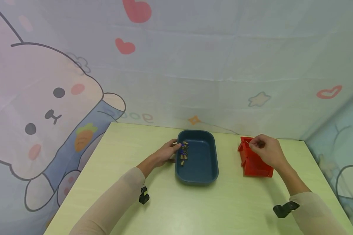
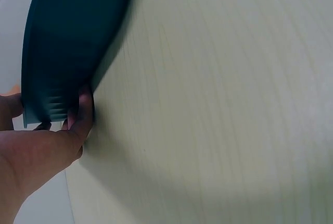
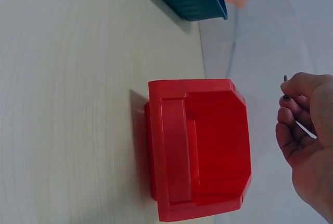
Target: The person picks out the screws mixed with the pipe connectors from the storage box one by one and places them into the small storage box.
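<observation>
Fingertip-pinching thin piece [image 3: 285, 79] in right hand [image 1: 268, 150], move slowly; gripping blue tray [image 1: 202, 160] by left edge with left hand [image 1: 165, 152], steady it.

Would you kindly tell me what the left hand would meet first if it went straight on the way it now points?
The left hand would likely meet the side wall of the blue tray, which it grips; beyond lie small gold-coloured pieces, though finger height is hard to judge.

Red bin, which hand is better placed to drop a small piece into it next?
Probably the right hand: it's beside the red bin, pinching a small piece, while the left hand, farther off, grips the blue tray.
</observation>
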Tool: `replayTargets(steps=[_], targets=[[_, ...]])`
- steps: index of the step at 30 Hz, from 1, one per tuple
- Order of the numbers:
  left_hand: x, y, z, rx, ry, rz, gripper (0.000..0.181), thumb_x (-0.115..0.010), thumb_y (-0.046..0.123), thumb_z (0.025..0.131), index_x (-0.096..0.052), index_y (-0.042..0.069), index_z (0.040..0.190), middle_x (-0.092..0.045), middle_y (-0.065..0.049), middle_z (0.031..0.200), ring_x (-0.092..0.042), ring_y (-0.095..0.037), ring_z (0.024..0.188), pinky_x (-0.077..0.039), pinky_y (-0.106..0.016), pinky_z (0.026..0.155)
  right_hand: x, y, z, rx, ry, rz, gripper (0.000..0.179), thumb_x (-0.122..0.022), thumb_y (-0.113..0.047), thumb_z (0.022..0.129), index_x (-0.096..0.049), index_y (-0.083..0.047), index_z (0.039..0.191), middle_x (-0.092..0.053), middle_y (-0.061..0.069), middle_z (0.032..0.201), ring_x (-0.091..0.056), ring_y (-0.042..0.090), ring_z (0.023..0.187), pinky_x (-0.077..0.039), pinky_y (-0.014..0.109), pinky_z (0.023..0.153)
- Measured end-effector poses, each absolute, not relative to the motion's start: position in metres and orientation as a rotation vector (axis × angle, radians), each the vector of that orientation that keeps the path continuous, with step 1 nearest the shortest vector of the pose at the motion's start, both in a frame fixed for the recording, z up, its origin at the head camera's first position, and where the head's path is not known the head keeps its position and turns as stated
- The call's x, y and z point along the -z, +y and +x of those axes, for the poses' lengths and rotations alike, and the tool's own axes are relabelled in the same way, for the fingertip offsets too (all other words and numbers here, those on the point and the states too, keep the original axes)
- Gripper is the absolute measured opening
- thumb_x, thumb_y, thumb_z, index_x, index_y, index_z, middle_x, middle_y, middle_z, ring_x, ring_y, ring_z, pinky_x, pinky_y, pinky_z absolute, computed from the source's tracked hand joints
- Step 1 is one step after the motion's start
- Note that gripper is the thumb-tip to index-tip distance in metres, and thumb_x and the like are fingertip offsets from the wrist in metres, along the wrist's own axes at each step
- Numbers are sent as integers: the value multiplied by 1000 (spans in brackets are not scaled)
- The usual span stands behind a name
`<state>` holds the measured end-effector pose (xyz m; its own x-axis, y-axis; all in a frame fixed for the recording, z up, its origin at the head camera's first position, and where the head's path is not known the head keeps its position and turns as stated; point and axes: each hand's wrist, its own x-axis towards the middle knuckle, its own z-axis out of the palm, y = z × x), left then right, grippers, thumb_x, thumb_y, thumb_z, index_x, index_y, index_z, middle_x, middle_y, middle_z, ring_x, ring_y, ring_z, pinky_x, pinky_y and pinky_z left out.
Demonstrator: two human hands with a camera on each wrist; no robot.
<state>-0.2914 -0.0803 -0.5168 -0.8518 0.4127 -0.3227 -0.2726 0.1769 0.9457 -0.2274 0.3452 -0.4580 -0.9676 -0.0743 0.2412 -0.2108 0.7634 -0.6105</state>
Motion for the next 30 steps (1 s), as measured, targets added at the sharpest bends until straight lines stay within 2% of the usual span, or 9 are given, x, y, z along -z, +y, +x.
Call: replayTargets(steps=[22,30], targets=[[521,-85,-292,-1719,1948,150,59,-49,34,115,-30,16,167,-36,-17,166,-44,-39,148,-54,-53,103,469,353,-233,-963,-2746,152,9,-73,-8,100,-71,-1,105,-69,12,95,-61,28,89,-48,15,70],[524,-84,-295,-1721,1940,161,58,-49,35,115,-31,18,167,-37,-17,165,-44,-39,148,-54,-53,102,475,357,-233,-965,-2770,114,11,-73,-11,101,-71,-2,106,-69,12,96,-61,28,90,-49,17,70]])
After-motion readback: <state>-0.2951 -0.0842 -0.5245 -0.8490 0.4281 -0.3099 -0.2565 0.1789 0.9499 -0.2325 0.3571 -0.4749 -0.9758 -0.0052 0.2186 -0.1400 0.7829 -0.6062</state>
